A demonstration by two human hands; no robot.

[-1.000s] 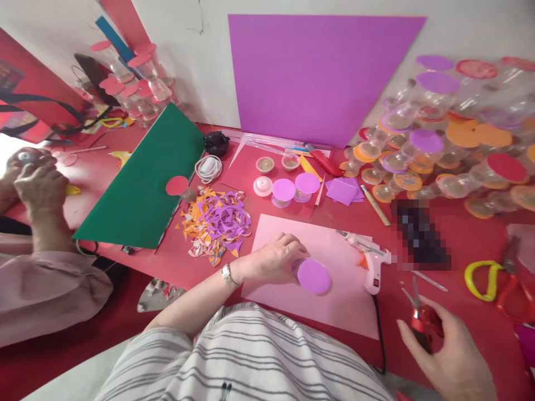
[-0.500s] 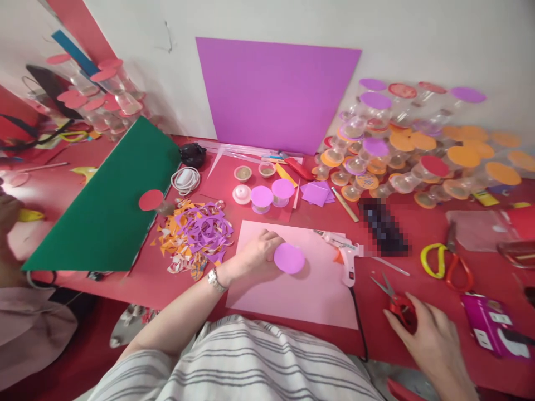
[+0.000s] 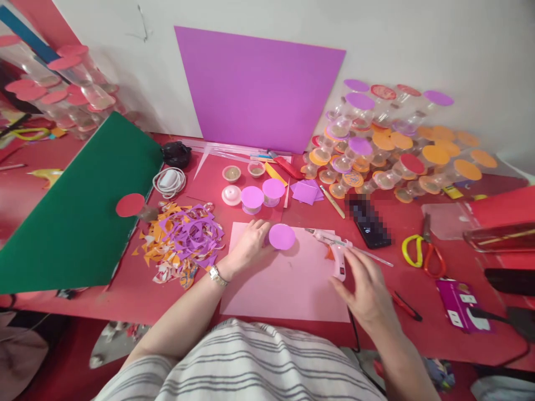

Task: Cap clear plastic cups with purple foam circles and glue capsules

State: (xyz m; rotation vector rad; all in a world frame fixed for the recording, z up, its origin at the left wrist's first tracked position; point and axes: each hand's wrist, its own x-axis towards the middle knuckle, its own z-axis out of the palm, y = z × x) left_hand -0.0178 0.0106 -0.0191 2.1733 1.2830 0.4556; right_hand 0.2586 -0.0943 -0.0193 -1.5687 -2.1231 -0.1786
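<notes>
My left hand [image 3: 249, 244], fingers closed, grips the side of a small piece topped with a purple disc [image 3: 282, 236]; its body is mostly hidden under the disc. It stands near the back edge of a pink sheet [image 3: 284, 289]. My right hand [image 3: 368, 284] is at the handle of a white and pink glue gun [image 3: 339, 262], thumb and fingers apart on either side of it. The gun lies on the sheet's right edge. Beside my right wrist lies a red-handled cutting tool [image 3: 405, 306], partly covered. Two more purple-topped pieces [image 3: 252, 197] stand behind the sheet.
Paper scraps [image 3: 188, 234] are heaped at left, by a leaning green board [image 3: 83, 217]. Bottle hourglasses with coloured discs [image 3: 384, 139] crowd the back right. A phone [image 3: 370, 223], scissors [image 3: 424, 250] and a purple packet [image 3: 463, 306] lie at right. A purple board [image 3: 259, 89] leans on the wall.
My right hand has left the red-handled cutting tool and moved left to the glue gun's handle. My left hand has shifted the purple-topped piece farther back on the sheet. The view has turned slightly right.
</notes>
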